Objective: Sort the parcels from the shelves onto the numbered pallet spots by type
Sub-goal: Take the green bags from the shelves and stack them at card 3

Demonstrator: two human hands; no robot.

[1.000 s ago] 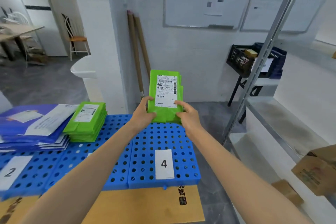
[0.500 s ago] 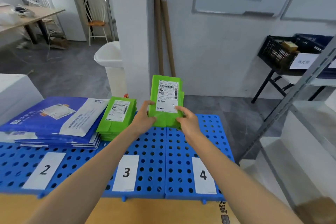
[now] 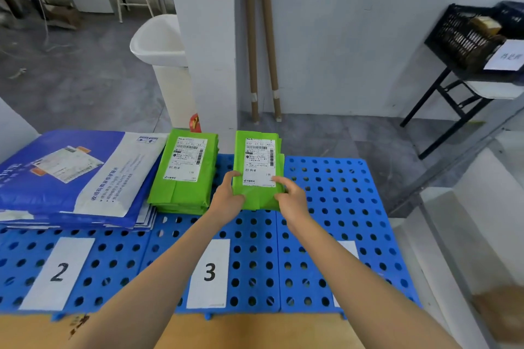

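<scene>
In the head view, both forearms reach up from the bottom edge to the middle of the frame. There the left hand (image 3: 226, 195) and right hand (image 3: 292, 198) each have a grip on the lower corners of a green parcel (image 3: 258, 167), thumbs on its front face. It stands tilted up with its white shipping label facing the camera. Stepped edges on its right side suggest more than one layer. It is over the far part of the blue pallet (image 3: 340, 207), above the white card marked 3 (image 3: 209, 272); I cannot tell whether its lower edge touches the pallet.

Just left of it lies a stack of green parcels (image 3: 184, 173), flat on the pallet. Further left is a pile of blue mailers (image 3: 71, 176), behind the card marked 2 (image 3: 58, 272). A third card (image 3: 350, 249) is mostly hidden by the right forearm. Brown cardboard (image 3: 255, 331) shows under the pallet's near edge.

In the upper half are a white bin (image 3: 161, 45), two cardboard tubes (image 3: 261, 37) leaning on the wall, and a black crate (image 3: 465, 34) at upper right.
</scene>
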